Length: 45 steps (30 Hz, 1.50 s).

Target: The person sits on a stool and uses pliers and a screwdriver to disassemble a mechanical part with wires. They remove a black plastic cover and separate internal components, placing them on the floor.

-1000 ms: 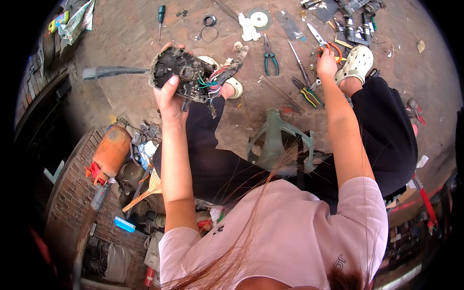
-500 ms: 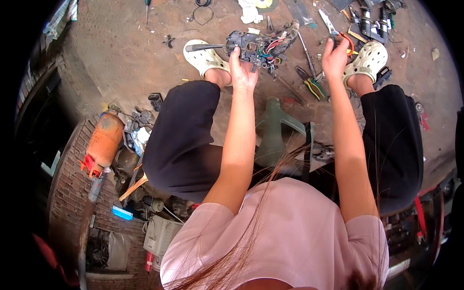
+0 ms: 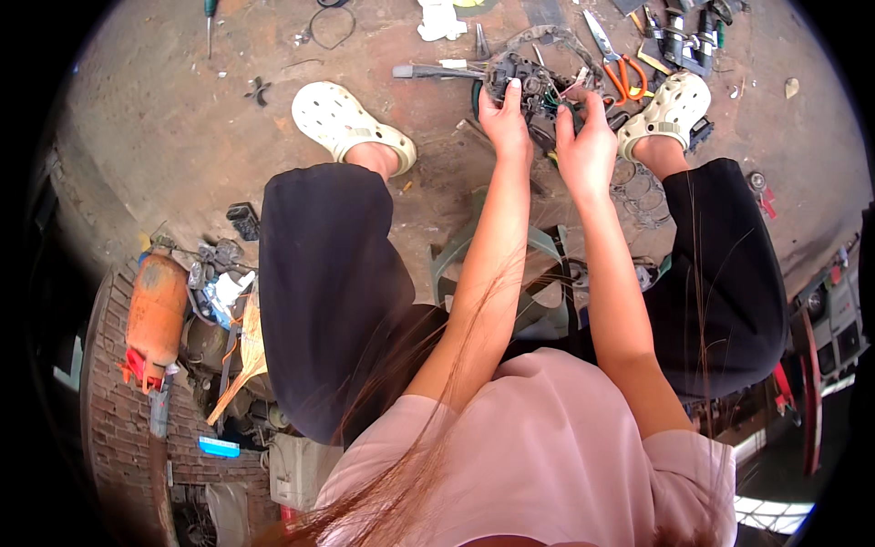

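Observation:
A dark, greasy mechanical part with coloured wires is held out in front of me, between my feet in cream clogs. My left hand grips its left side, thumb up on the casing. My right hand holds its right side, fingers curled over the wires. Both forearms reach forward from my pink top, over my black trousers.
Orange-handled snips and other hand tools lie on the dirt floor beyond the part. A screwdriver lies far left. An orange cylinder and scrap sit by a brick edge at left. A green plastic stool is under me.
The part has swung from my far left to the centre right. My right hand left the tools on the ground and took hold of the part beside my left hand.

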Available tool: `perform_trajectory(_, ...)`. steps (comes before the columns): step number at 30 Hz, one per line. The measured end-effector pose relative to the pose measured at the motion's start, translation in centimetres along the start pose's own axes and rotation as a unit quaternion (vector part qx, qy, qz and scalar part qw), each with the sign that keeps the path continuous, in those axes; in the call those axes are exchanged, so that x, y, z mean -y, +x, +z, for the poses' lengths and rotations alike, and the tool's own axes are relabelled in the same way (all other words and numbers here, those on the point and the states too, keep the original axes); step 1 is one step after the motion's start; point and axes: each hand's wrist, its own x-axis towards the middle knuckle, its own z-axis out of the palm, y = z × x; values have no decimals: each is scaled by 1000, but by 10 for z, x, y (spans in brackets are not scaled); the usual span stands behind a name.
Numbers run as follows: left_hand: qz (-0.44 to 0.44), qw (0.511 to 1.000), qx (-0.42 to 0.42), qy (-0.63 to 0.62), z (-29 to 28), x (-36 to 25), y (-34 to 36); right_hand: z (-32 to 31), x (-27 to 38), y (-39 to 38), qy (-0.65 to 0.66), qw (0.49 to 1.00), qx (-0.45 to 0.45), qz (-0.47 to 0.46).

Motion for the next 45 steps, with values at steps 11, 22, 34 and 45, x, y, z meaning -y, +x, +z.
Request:
perform_trajectory(11, 2, 983, -52, 177, -21, 67, -6, 29, -73, -17, 53, 985, -31, 159)
perform_trajectory(22, -22, 971, -33, 235, -14, 56, -7, 27, -83, 4, 63, 992, -26, 104)
perform_trajectory(34, -86, 971, 1, 222, -8, 45, 3, 19, -53, 34, -106, 985, 50, 124)
perform_trajectory(45, -81, 958, -15, 274, -3, 48, 9, 9, -66, 47, -93, 991, 77, 51)
